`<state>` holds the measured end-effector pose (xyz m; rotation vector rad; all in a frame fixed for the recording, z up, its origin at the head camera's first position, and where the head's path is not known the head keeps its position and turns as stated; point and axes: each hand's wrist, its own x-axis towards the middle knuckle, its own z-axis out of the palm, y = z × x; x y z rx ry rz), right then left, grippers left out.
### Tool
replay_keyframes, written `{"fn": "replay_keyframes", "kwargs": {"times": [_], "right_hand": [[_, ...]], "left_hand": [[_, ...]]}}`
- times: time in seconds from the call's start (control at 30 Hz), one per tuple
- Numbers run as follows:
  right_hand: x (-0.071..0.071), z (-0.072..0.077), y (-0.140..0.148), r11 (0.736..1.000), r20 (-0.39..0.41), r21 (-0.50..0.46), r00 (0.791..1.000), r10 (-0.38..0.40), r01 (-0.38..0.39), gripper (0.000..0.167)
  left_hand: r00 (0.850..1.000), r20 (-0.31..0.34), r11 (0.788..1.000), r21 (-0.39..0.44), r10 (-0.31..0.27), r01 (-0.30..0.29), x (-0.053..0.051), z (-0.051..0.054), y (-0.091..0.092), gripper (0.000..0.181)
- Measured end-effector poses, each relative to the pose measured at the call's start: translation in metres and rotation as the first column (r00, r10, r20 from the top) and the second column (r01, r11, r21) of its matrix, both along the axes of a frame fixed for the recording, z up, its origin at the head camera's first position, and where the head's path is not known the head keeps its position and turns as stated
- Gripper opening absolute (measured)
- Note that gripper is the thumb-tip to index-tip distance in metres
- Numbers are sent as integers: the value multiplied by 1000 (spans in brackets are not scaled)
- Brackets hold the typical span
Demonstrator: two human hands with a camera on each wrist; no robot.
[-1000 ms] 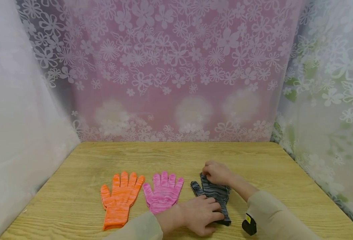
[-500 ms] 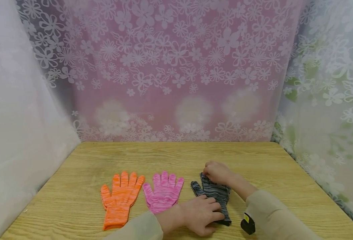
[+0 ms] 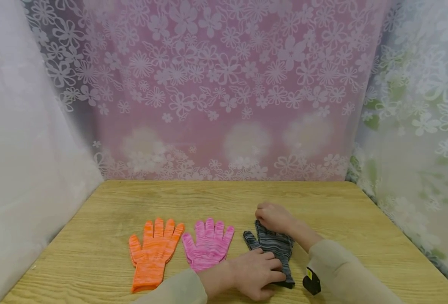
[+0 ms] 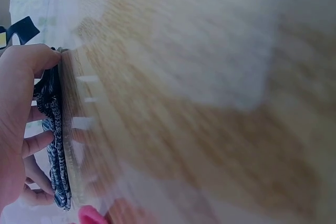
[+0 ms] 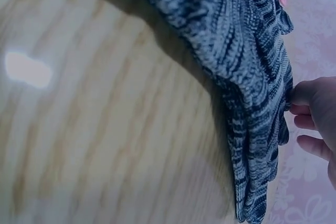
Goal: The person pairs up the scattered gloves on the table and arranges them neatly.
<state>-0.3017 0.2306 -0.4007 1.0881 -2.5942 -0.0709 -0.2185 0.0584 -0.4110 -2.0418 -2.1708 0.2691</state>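
Observation:
A black-and-grey knit glove (image 3: 275, 247) lies flat on the table, its fingers pointing away from me. My left hand (image 3: 256, 274) rests across its lower part near the cuff, fingers spread and slightly bent; in the left wrist view the thumb and fingertips touch the glove (image 4: 58, 150). At the glove's far end, my right hand (image 3: 274, 218) pinches a fingertip and covers most of the glove's fingers. The right wrist view shows the thumb and forefinger of that hand (image 5: 320, 114) at the edge of the knit.
To the left lie a pink glove (image 3: 208, 245), its cuff hidden behind my left forearm, and an orange glove (image 3: 151, 253). All are on a wooden table (image 3: 224, 198). A black device with a yellow label (image 3: 312, 280) sits at my right sleeve. Floral curtains surround the table.
My right hand has shifted very slightly to the left at the glove's fingertips, and its forearm with it. The left hand stays on the glove. The whole head view has moved a touch.

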Motion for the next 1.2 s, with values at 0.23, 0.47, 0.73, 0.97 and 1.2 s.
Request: {"fn": "replay_keyframes", "kwargs": {"times": [0.23, 0.47, 0.73, 0.97, 1.2], "right_hand": [[-3, -8, -6, 999, -81, 54, 997, -3, 8, 14], [1, -7, -6, 1000, -4, -1, 1000, -13, 13, 5], [10, 2, 3, 991, 117, -131, 992, 44, -28, 9], [12, -3, 7, 991, 154, -111, 984, 87, -70, 4], [13, -7, 6, 990, 183, -121, 979, 92, -70, 6]], "left_hand": [[1000, 16, 1000, 14, 3, -3, 0, 1, -1, 37], [1000, 31, 1000, 7, 2, -2, 0, 0, -1, 38], [1000, 29, 1000, 0, 5, -5, -1, 0, -1, 38], [1000, 18, 1000, 7, -3, 3, 0, 1, -1, 38], [1000, 20, 1000, 12, -4, 4, 0, 1, -1, 37]]}}
